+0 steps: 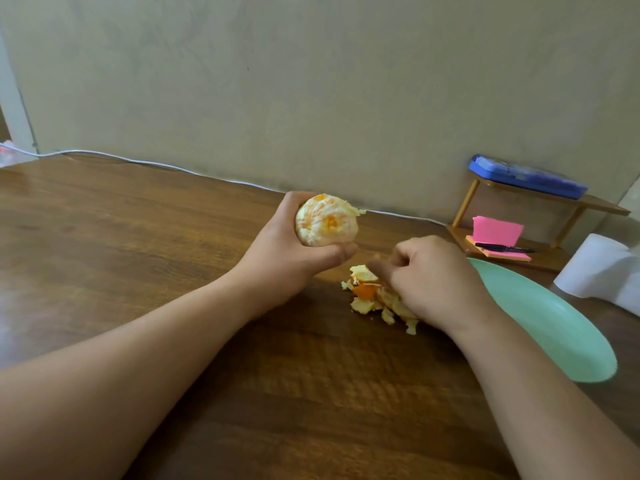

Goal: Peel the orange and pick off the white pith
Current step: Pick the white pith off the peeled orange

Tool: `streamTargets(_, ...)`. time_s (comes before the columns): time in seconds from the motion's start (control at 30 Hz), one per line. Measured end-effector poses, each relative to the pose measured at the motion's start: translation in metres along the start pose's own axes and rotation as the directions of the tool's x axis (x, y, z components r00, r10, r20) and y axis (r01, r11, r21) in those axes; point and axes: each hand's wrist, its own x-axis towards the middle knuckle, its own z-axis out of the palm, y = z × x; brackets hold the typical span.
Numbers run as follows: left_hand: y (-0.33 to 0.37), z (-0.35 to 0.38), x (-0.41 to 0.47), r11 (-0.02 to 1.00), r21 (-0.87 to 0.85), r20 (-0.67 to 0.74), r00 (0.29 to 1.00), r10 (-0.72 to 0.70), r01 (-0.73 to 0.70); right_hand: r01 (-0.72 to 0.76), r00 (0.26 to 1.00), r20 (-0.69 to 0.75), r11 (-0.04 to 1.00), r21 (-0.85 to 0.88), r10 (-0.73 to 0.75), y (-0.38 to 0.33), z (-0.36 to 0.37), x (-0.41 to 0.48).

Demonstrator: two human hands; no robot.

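Orange [325, 221]: just above centre frame, peel fully off, patchy white pith left, held up off the table [138, 237].
Left hand [294, 251]: fingers wrapped round the fruit's back and underside, thumb tucked below it.
Right hand [433, 278]: fingers curled, knuckles up, over the peel pile [370, 299] right of centre. Can't tell if it's pinching a scrap.
Handling: looks light, soft and probably a bit juicy-slick. Squeeze hard and the segments would likely burst, so cradle it in the palm and nip the pith by its loose edges.
Hard to see: the palm hides the orange's far side, and the right fingertips are blurry.
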Motion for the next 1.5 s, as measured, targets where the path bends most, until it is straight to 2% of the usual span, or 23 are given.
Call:
streamTargets(0.07,0.001,0.0,0.0,0.999,-0.042,0.008,1.0,0.001,-0.001,0.044,0.994,-0.105,0.995,0.086,-0.034,-0.001,-0.003,0.0)
streamTargets(0.23,-0.001,0.001,-0.001,0.996,-0.088,0.059,0.998,0.033,-0.028,0.159,0.967,-0.233,0.954,0.253,-0.099,-0.002,-0.003,-0.003)
streamTargets(0.3,-0.003,0.0,0.0,0.994,-0.099,0.085,0.995,0.044,-0.036,0.172,0.96,-0.272,0.896,0.41,-0.06,-0.005,-0.004,-0.002)
streamTargets(0.37,-0.003,0.0,0.001,0.994,-0.098,0.108,0.993,0.058,-0.047,0.149,0.979,-0.203,0.764,0.627,-0.025,-0.008,-0.006,-0.002)
streamTargets(0.43,-0.004,0.001,0.001,0.995,-0.082,0.12,0.99,0.072,-0.063,0.118,0.992,-0.113,0.672,0.731,-0.051,-0.008,-0.006,-0.001)
streamTargets(0.53,-0.007,0.002,0.002,0.996,-0.059,0.153,0.985,0.08,-0.072,0.182,0.983,-0.114,0.696,0.695,-0.143,-0.008,-0.002,-0.001)
streamTargets(0.73,-0.006,-0.001,0.002,0.997,0.002,0.184,0.98,0.075,-0.077,0.223,0.972,-0.198,0.741,0.634,-0.123,0.0,-0.006,0.001)
streamTargets(1.13,-0.004,-0.002,0.002,0.999,-0.029,0.218,0.975,0.031,-0.026,0.024,1.0,-0.025,0.625,0.78,-0.008,0.01,-0.014,0.007)
streamTargets(1.17,-0.004,-0.002,0.002,0.999,-0.032,0.216,0.976,0.024,-0.017,0.014,1.0,-0.006,0.686,0.728,-0.014,0.013,-0.015,0.007)
streamTargets(1.2,-0.005,-0.003,0.003,0.999,-0.037,0.213,0.977,0.018,-0.01,0.019,0.999,0.025,0.795,0.606,-0.042,0.017,-0.017,0.007)
streamTargets(1.23,-0.005,-0.003,0.004,0.999,-0.04,0.207,0.978,0.014,-0.006,0.043,0.994,0.074,0.899,0.437,-0.083,0.02,-0.018,0.007)
streamTargets(1.27,-0.006,-0.004,0.005,0.999,-0.04,0.201,0.98,0.009,-0.001,0.066,0.985,0.134,0.957,0.284,-0.108,0.021,-0.019,0.005)
streamTargets(1.3,-0.007,-0.005,0.006,0.999,-0.04,0.196,0.981,0.004,0.004,0.086,0.978,0.17,0.98,0.18,-0.118,0.022,-0.018,0.004)
streamTargets(1.43,-0.011,-0.006,0.008,0.999,-0.036,0.18,0.984,-0.005,0.012,0.094,0.995,0.004,0.979,0.181,-0.096,0.019,-0.02,0.004)
streamTargets(1.5,-0.013,-0.006,0.008,1.0,-0.024,0.187,0.982,-0.009,0.014,0.084,0.996,0.017,0.989,0.121,-0.086,0.022,-0.021,0.005)
